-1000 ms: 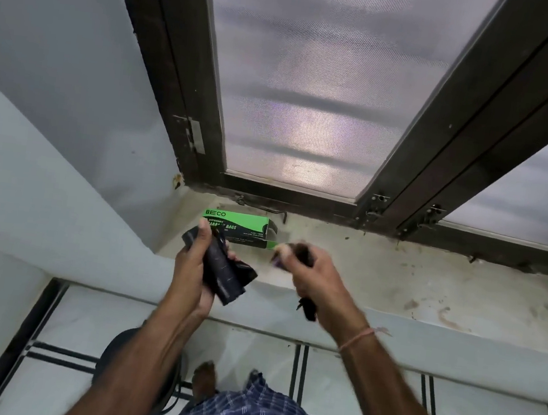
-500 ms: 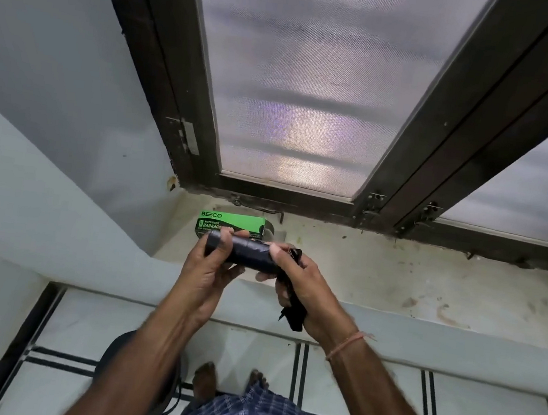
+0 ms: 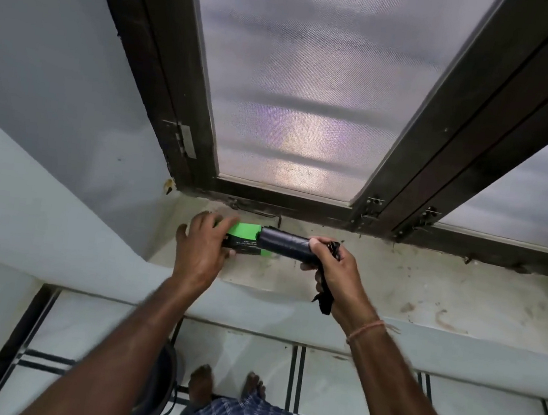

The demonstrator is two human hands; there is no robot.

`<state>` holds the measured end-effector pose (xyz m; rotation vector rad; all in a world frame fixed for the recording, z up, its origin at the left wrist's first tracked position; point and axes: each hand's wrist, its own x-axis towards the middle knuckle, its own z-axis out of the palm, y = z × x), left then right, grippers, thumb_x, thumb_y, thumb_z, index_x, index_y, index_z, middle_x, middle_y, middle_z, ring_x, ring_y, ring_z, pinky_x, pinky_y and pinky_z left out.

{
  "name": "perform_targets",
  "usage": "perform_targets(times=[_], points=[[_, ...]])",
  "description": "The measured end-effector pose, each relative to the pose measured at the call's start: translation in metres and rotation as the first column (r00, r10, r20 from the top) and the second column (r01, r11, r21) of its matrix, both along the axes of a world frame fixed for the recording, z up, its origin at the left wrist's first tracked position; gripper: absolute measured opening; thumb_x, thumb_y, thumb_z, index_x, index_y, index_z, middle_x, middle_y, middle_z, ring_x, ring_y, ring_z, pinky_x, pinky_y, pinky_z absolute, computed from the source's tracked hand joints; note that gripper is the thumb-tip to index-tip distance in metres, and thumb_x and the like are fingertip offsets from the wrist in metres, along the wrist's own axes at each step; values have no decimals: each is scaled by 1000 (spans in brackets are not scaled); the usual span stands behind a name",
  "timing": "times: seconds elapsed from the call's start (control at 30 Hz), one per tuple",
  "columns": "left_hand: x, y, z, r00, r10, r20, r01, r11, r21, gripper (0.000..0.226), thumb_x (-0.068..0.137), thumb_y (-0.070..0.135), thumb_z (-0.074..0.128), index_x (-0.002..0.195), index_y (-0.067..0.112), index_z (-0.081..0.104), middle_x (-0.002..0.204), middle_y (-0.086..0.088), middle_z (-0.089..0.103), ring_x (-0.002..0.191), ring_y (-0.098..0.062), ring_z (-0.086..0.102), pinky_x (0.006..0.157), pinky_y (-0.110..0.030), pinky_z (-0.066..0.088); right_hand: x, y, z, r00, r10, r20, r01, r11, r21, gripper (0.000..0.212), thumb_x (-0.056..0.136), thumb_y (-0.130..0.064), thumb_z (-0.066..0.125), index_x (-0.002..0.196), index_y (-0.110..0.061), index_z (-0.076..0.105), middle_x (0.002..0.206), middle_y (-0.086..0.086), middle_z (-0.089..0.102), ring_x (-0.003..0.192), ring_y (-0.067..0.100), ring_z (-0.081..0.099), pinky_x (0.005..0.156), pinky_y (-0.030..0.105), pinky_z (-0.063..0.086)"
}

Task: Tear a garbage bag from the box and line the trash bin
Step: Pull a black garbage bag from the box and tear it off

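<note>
Hands number two: the left hand (image 3: 201,250) is wrapped around one green box (image 3: 242,239) on the stained window ledge (image 3: 428,288), while the right hand (image 3: 333,273) is closed on one black bag roll (image 3: 283,243), whose end meets the box opening. One dark bin (image 3: 161,386) is partly seen on the tiled floor (image 3: 347,382) below, beside two bare feet.

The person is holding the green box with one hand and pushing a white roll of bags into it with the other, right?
Almost. The roll of bags is black, not white, as the head view shows. The left hand holds the green box and the right hand has the roll at its open end.
</note>
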<state>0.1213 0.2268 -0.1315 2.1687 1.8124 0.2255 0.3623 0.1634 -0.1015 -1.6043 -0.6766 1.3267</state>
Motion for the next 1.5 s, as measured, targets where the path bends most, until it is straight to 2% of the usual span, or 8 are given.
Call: perform_targets(times=[0.17, 0.37, 0.67, 0.8, 0.93, 1.2, 1.37, 1.5], points=[[-8, -6, 0, 989, -8, 146, 2, 999, 46, 63, 82, 16, 84, 138, 30, 57, 131, -2, 58, 126, -30, 48, 89, -49, 54, 15, 1, -7, 995, 87, 56, -85, 996, -39, 18, 103, -29, 62, 114, -16, 70, 83, 18, 71, 42, 2, 46, 43, 19, 38], [-11, -11, 6, 978, -84, 189, 65, 993, 101, 62, 80, 9, 84, 136, 28, 61, 131, -2, 59, 125, -27, 48, 87, -42, 55, 17, 10, -6, 971, 189, 147, -190, 982, -12, 19, 103, -33, 63, 112, -19, 72, 85, 13, 72, 48, -2, 53, 48, 20, 41], [-6, -19, 13, 946, -32, 324, 10, 998, 69, 56, 86, 22, 81, 137, 29, 59, 127, 4, 58, 120, -21, 46, 85, -36, 49, -3, 6, -7, 985, 155, -73, -152, 987, 44, 21, 102, -29, 65, 121, -22, 70, 92, 28, 70, 56, 10, 45, 51, 22, 41], [-1, -25, 16, 932, -44, 360, 19, 997, 73, 55, 85, 23, 81, 136, 29, 60, 123, 6, 57, 115, -19, 46, 82, -33, 46, -10, 4, -3, 947, 311, 79, -321, 922, 217, 26, 101, -18, 67, 128, -18, 71, 102, -3, 71, 67, -8, 60, 60, 9, 46], [-4, -30, 13, 936, -8, 353, -20, 997, 75, 54, 86, 26, 80, 136, 31, 59, 119, 10, 56, 114, -19, 47, 81, -34, 47, -11, 6, -7, 924, 373, 89, -383, 891, 243, 29, 106, -16, 59, 133, -21, 66, 113, -1, 67, 73, -13, 59, 65, 8, 47], [-2, -42, 4, 926, 80, 368, -104, 993, 47, 55, 88, 28, 78, 139, 32, 57, 124, 3, 59, 115, -21, 48, 80, -31, 43, -31, 3, -27, 988, 128, 91, -147, 959, 244, 23, 99, -29, 71, 114, -13, 70, 80, -17, 65, 68, -6, 58, 66, 14, 45], [1, -46, 1, 915, 85, 393, -104, 994, 28, 54, 89, 28, 78, 138, 33, 56, 124, 3, 60, 114, -22, 50, 80, -35, 49, -41, 3, -32, 978, 196, 74, -208, 948, 240, 27, 93, -7, 76, 120, -10, 77, 119, 2, 77, 118, 15, 70, 96, 20, 56], [-3, -46, -4, 904, 83, 419, -98, 995, 16, 54, 88, 27, 78, 137, 33, 57, 126, 5, 60, 115, -21, 49, 82, -34, 45, -38, 0, -31, 983, 166, 77, -181, 952, 247, 40, 90, -11, 79, 126, -23, 69, 119, -3, 73, 114, 7, 68, 92, 18, 55]])
